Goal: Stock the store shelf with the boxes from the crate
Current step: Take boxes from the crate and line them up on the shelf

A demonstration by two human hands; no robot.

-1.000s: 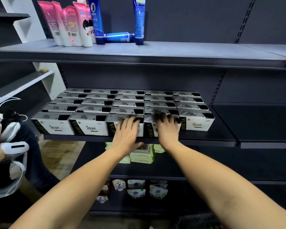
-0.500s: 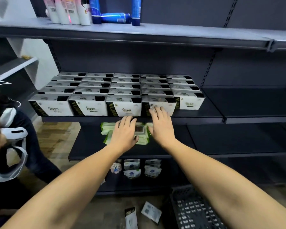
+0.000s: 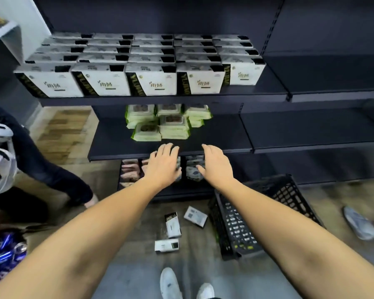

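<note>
1. Left hand [image 3: 163, 164] and right hand [image 3: 217, 164]: flat, fingers spread, holding nothing.
2. Three small white-and-black cardboard boxes [image 3: 172, 225] lie on the floor beside the black plastic lattice crate [image 3: 231, 221]; others fill the dark metal shelf [image 3: 272, 87].
3. Likely light, stiff, crushable; pinch the long sides.

A white wall [image 3: 34, 24] stands up-left of the left hand [image 3: 163, 164]; wood-pattern floor [image 3: 61, 130] lies left of it, grey floor [image 3: 138, 268] below.

Black plastic lattice crate [image 3: 238, 223]: right forearm [image 3: 289, 223] crosses it, interior partly hidden. Left of crate, three small white-and-black cardboard boxes [image 3: 172, 225] on floor, print too small to read. Above-left of crate, soft pouches [image 3: 193, 170] on lowest shelf largely covered by left hand [image 3: 163, 167] and right hand [image 3: 217, 167]. Right of crate, grey shoe [image 3: 358, 223] smeared by blur. Far left of crate, shiny blue cans [image 3: 2, 253] and person in dark trousers [image 3: 41, 165], both cut by frame edge.
</note>
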